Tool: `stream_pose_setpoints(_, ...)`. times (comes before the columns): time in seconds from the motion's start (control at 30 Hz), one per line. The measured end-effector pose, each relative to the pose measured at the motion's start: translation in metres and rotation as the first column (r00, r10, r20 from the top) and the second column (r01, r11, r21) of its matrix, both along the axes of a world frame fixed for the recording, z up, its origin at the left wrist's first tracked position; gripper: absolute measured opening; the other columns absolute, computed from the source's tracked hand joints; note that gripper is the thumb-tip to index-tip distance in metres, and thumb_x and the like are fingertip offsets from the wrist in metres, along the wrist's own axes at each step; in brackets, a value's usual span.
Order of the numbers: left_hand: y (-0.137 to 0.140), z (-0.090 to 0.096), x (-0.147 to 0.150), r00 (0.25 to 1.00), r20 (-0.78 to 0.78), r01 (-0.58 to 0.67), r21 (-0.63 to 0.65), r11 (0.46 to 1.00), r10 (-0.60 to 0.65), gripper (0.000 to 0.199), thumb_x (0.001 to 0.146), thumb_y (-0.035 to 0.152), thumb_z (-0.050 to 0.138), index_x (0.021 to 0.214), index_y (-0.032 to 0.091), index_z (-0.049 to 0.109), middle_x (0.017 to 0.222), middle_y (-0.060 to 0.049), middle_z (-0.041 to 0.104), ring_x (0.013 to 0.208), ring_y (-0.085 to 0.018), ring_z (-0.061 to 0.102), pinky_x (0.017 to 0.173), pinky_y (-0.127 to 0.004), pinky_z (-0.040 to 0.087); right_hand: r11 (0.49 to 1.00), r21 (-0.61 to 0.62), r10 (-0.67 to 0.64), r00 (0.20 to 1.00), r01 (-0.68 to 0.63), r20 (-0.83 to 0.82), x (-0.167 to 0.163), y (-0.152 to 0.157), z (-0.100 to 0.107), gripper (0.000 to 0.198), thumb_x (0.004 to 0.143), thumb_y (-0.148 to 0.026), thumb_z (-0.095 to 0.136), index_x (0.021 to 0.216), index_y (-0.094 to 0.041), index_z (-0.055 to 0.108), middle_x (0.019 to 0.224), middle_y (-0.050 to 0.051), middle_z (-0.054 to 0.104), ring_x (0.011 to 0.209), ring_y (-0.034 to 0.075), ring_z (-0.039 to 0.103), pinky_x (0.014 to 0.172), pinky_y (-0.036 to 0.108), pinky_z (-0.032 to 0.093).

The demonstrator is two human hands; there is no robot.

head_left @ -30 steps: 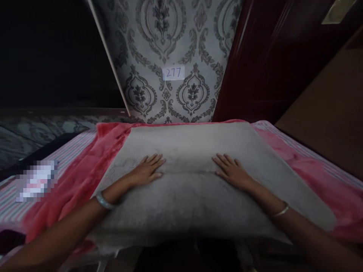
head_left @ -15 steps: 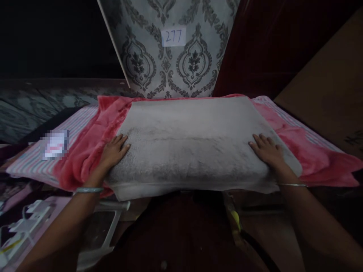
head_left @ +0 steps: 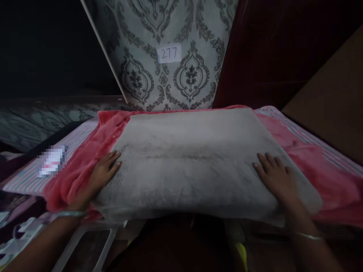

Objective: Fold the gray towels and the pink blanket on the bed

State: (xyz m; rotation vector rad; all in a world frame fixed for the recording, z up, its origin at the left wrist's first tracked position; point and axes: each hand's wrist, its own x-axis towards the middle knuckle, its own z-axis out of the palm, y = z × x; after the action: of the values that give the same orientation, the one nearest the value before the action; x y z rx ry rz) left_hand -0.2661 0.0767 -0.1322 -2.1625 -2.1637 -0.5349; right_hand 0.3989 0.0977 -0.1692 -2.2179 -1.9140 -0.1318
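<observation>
Item: grey cloth (head_left: 187,177), spread flat across the centre of the frame; I see its far edge before the patterned wall (head_left: 136,85), its near edge at lower centre.
Item: left hand (head_left: 103,172), left of centre, fingers slightly spread, palm down at the cloth's left edge.
Item: right hand (head_left: 276,177), right of centre, fingers spread, palm down, inside the right edge.
Room: I count a wide unbroken stretch of grey between the hands.
Borders: red blanket (head_left: 73,177) showing at both sides; striped cloth (head_left: 24,175) beyond it, left and right; brown panel (head_left: 331,105) beside the right-hand border.
</observation>
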Motion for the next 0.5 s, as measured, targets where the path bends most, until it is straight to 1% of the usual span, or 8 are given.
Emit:
stream_pose_setpoints(0.13, 0.001, -0.006, -0.010, 1.000, 0.013, -0.021, 0.008, 1.000, 0.021, 0.067, 0.092, 0.063, 0.039, 0.143, 0.023, 0.058, 0.156, -0.008, 0.051, 0.146, -0.029, 0.046, 0.123, -0.049, 0.035, 1.000, 0.020, 0.022, 1.000, -0.022, 0.003, 0.002, -0.002, -0.007, 0.070, 0.100, -0.055, 0.018, 0.155, -0.020, 0.044, 0.160, 0.014, 0.042, 0.147, 0.039, 0.035, 0.113, 0.066, 0.036)
stream_pose_setpoints(0.33, -0.004, -0.007, -0.013, 0.999, 0.016, -0.033, 0.028, 0.999, 0.032, 0.065, 0.091, 0.064, 0.041, 0.142, 0.029, 0.059, 0.154, -0.004, 0.054, 0.143, -0.028, 0.049, 0.122, -0.049, 0.037, 0.993, 0.077, 0.091, 0.996, -0.089, -0.020, 0.019, -0.005, -0.034, 0.073, 0.096, -0.058, 0.023, 0.161, -0.026, 0.035, 0.162, 0.009, 0.040, 0.153, 0.038, 0.027, 0.114, 0.069, 0.034)
stream_pose_setpoints(0.4, -0.005, -0.007, -0.012, 0.999, 0.032, -0.042, 0.029, 0.999, 0.041, 0.065, 0.090, 0.064, 0.042, 0.141, 0.028, 0.060, 0.153, -0.004, 0.055, 0.143, -0.028, 0.049, 0.123, -0.049, 0.036, 0.988, 0.088, 0.132, 0.991, -0.128, -0.034, 0.027, -0.005, -0.039, 0.075, 0.093, -0.059, 0.029, 0.162, -0.032, 0.032, 0.162, 0.006, 0.041, 0.153, 0.039, 0.026, 0.113, 0.072, 0.035)
stream_pose_setpoints(0.5, -0.006, -0.006, -0.009, 0.997, 0.055, -0.063, 0.008, 0.998, 0.062, 0.064, 0.089, 0.062, 0.044, 0.139, 0.027, 0.062, 0.153, -0.005, 0.055, 0.145, -0.028, 0.047, 0.124, -0.047, 0.034, 0.981, 0.081, 0.184, 0.981, -0.178, -0.066, 0.038, -0.003, -0.044, 0.077, 0.086, -0.061, 0.037, 0.161, -0.045, 0.029, 0.159, -0.001, 0.045, 0.151, 0.040, 0.030, 0.110, 0.074, 0.038)
